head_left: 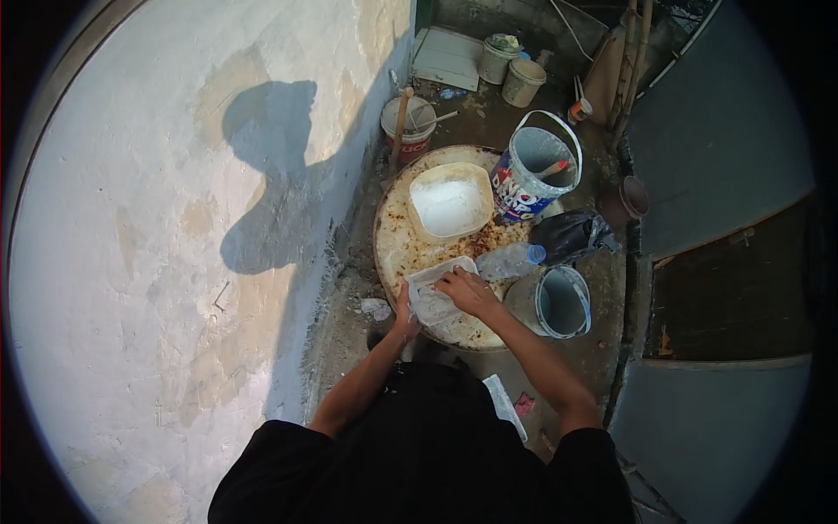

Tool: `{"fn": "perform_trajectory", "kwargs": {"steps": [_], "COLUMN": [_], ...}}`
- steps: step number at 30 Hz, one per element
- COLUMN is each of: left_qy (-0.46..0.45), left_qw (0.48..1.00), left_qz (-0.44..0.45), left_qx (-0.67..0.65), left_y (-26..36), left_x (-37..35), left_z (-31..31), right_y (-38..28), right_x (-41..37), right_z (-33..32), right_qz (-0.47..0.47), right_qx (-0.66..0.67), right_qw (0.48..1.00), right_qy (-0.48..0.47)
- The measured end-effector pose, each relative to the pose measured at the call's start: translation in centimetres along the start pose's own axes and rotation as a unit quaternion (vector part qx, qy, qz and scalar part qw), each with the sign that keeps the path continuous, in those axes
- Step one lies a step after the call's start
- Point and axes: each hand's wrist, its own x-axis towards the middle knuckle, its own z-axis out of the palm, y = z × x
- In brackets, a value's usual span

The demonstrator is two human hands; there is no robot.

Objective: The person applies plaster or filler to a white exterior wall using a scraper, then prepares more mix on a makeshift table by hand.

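A small white rectangular tub with pale residue inside stands at the near side of a round, rust-stained tabletop. My left hand grips the tub's left edge. Over its right part is my right hand, fingers bent down into the tub; what they hold, if anything, is hidden. Just beyond, a cream square basin contains white powder. A clear plastic bottle with a blue cap lies right of my right hand. Behind it stands a printed paint bucket with a red-tipped brush handle inside.
On the left rises a patchy painted wall with my shadow. A pail and black plastic bag are at the right. Farther back are a bucket with sticks, lidded pails, a white panel and leaning poles.
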Motion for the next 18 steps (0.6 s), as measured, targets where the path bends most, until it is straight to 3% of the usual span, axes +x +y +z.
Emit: {"fn": "perform_trajectory", "kwargs": {"steps": [12, 18], "left_qy": [0.013, -0.002], "left_qw": [1.0, 1.0], "left_qz": [-0.004, 0.003], "left_qx": [0.022, 0.015], "left_y": [0.0, 0.2], "left_x": [0.2, 0.2], "left_z": [-0.4, -0.2], "right_y": [0.8, 1.3], "right_x": [-2.9, -2.9], "right_z": [-1.8, -2.6], "right_qz": [-0.081, -0.074], "right_qx": [0.009, 0.035], "right_qw": [0.992, 0.995], "right_qy": [-0.096, -0.063]}}
